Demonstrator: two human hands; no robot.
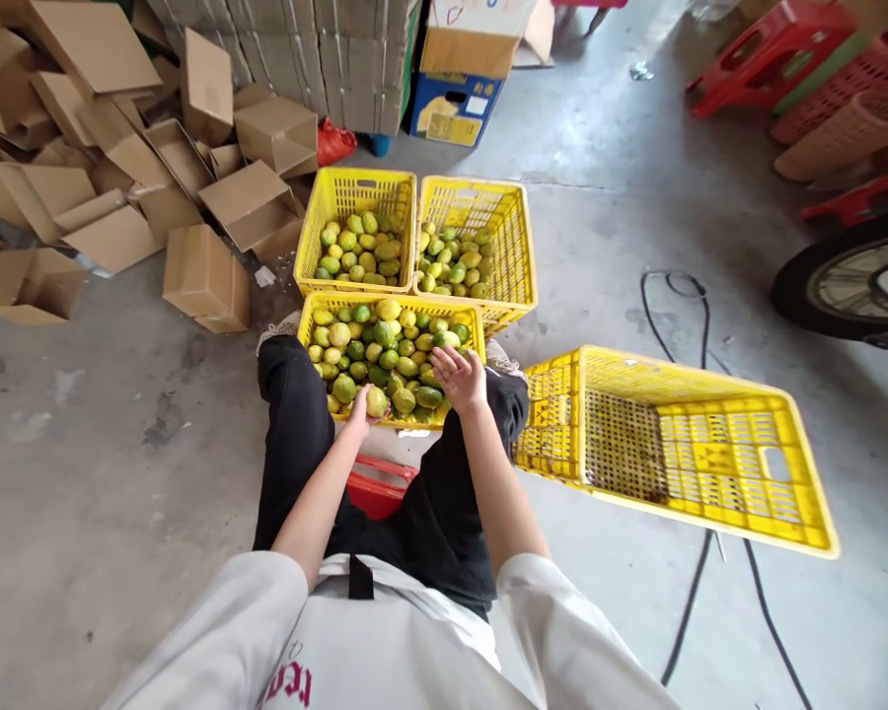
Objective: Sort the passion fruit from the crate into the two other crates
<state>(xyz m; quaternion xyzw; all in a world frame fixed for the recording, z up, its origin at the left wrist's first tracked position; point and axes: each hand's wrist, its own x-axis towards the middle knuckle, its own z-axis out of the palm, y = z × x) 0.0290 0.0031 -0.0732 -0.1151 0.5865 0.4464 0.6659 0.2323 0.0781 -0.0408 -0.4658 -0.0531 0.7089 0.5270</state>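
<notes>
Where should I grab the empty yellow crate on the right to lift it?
Probably by the handle slot in the right end wall of the empty crate, matched with the opposite end wall facing the person's knee. The crate sits open side up with nothing in it, so the hands can come from above and hook both short ends; the long sides look too wide apart.

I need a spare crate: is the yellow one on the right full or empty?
Empty: the yellow crate on the right shows only its bare slotted floor and walls, no fruit.

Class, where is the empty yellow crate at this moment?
In the head view, the empty crate lies tipped on the concrete floor to the person's right, beside the right knee and the nearest fruit crate, with a black cable running under it.
</notes>
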